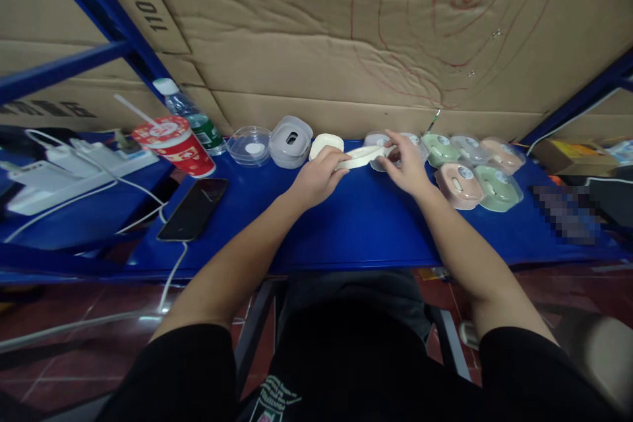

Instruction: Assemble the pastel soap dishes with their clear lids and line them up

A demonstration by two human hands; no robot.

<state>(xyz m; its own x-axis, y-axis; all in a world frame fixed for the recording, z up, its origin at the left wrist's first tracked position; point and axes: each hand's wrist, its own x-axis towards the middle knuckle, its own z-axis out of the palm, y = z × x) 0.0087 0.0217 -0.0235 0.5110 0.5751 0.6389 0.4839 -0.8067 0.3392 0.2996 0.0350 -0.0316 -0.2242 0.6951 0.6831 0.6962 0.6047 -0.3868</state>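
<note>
Above the blue tabletop (366,231) I hold a thin cream plastic piece with rounded edges (359,158), seen nearly edge-on, so I cannot tell if it is a lid. My left hand (319,178) pinches its left end. At its right end, the fingers of my right hand (408,165) are closed on it. Just behind my left hand sits a cream box (326,142). A grey box with a dark oval opening on top (291,142) stands left of that, beside a clear plastic container (250,146). A greyish box (376,138) is partly hidden behind the piece and my right hand.
Several lidded boxes, among them a pink one (459,186) and a green one (498,188), stand right of my right hand. At left are a red cup with a straw (180,148), a water bottle (198,120), a phone (194,210) and a power strip (69,175). Cardboard (287,33) closes the back.
</note>
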